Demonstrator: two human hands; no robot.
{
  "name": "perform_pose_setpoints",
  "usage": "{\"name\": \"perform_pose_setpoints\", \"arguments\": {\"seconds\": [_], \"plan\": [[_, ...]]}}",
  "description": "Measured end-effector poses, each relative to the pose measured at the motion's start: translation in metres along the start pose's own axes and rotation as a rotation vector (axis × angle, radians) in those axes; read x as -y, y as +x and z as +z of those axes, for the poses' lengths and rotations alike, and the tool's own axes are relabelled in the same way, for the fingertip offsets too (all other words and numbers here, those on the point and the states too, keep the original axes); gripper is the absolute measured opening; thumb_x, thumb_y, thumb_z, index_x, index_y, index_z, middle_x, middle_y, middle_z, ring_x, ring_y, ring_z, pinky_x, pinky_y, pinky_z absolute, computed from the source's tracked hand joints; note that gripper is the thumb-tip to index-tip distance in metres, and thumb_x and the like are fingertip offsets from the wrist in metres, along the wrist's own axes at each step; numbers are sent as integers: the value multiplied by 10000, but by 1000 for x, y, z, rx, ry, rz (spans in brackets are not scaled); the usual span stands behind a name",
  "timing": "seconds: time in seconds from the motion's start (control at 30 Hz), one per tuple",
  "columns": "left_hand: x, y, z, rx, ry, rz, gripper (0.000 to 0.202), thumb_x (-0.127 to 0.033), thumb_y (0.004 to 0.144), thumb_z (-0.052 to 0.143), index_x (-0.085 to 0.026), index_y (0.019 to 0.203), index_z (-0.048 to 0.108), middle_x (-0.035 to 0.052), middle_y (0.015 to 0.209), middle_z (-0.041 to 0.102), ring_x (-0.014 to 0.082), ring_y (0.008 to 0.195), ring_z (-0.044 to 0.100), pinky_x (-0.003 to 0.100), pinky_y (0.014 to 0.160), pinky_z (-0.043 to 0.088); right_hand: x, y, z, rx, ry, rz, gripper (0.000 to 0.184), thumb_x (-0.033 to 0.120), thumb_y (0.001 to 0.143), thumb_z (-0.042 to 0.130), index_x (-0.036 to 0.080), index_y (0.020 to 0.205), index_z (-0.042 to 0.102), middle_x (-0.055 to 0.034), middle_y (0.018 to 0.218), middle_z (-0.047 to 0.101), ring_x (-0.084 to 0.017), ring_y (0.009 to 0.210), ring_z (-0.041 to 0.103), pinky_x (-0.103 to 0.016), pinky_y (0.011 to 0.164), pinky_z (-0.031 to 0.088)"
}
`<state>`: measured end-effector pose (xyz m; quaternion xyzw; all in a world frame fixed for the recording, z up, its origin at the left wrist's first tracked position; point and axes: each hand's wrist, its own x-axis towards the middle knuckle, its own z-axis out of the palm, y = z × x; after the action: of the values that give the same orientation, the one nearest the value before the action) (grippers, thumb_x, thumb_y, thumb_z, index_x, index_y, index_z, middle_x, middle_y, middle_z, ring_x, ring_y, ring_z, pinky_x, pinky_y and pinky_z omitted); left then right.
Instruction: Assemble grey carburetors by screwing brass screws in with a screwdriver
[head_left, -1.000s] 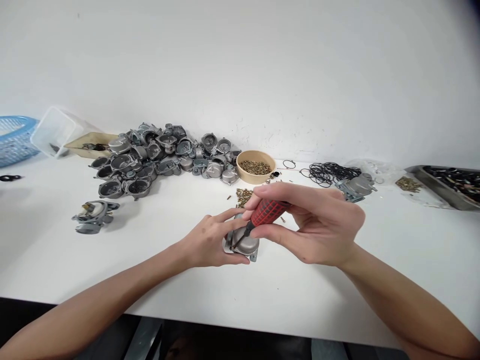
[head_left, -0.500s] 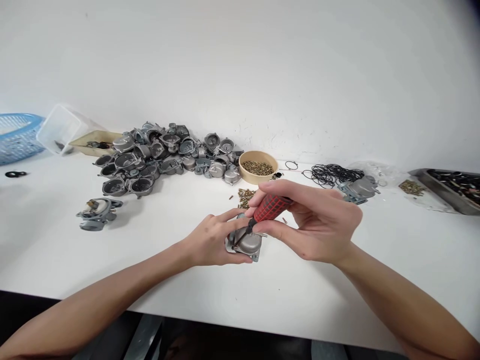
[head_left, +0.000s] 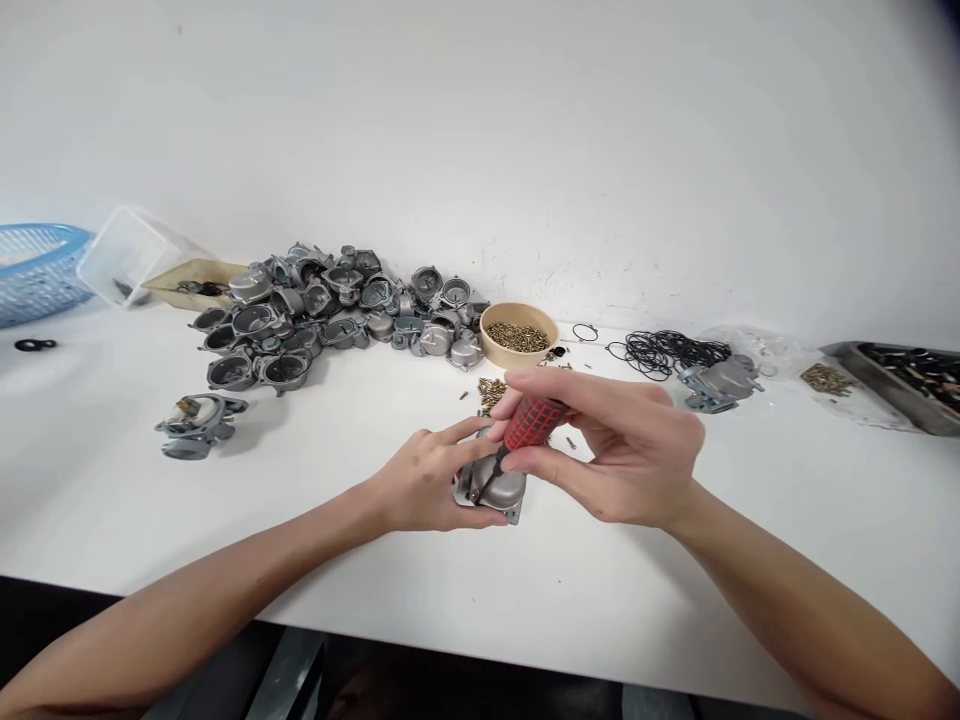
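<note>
1. The left hand (head_left: 431, 482) held the gray part (head_left: 504, 491) over the near side of the white table (head_left: 570, 600), with fingers on the far side and thumb on the near side.
2. The right hand (head_left: 619, 455) held the driver (head_left: 531, 425) by its red and black grip, with its fingers bent around it.
3. The part was down and to the left of the right hand, but right up against the left one — so the left hand was nearer.
4. The driver leaned. Its fat end was up to the far right, and its thin end ran down to the near left.
5. The thin end came down by the part's left edge, at a small copper screw (head_left: 475, 493) — they looked to be touching, but I could not tell if the tip sat snugly.
6. Gold bits (head_left: 492, 391) lay just past the hands, with the tan tub (head_left: 517, 358) farther off.
</note>
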<state>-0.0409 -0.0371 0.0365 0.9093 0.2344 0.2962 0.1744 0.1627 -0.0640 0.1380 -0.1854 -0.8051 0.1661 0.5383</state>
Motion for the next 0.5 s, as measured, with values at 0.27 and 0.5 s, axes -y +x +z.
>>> {"name": "perform_pose_setpoints", "arguments": {"seconds": [0.27, 0.5], "plan": [[1, -1, 1, -23, 8, 8, 680, -574, 820, 744, -272, 1399, 551, 114, 1363, 635, 226, 938, 743, 288, 683, 609, 1, 1, -3, -76, -16, 51, 543, 97, 791, 800, 270, 1292, 687, -33, 932, 787, -203, 767, 764, -332, 647, 690], [2, -2, 3, -50, 47, 29, 643, -607, 837, 712, -276, 1365, 551, 96, 1308, 654, 213, 861, 739, 283, 623, 584, -1, -1, -2, -34, -20, 31, 556, 72, 801, 777, 273, 1311, 680, -27, 918, 786, -200, 764, 756, -341, 655, 687]]}}
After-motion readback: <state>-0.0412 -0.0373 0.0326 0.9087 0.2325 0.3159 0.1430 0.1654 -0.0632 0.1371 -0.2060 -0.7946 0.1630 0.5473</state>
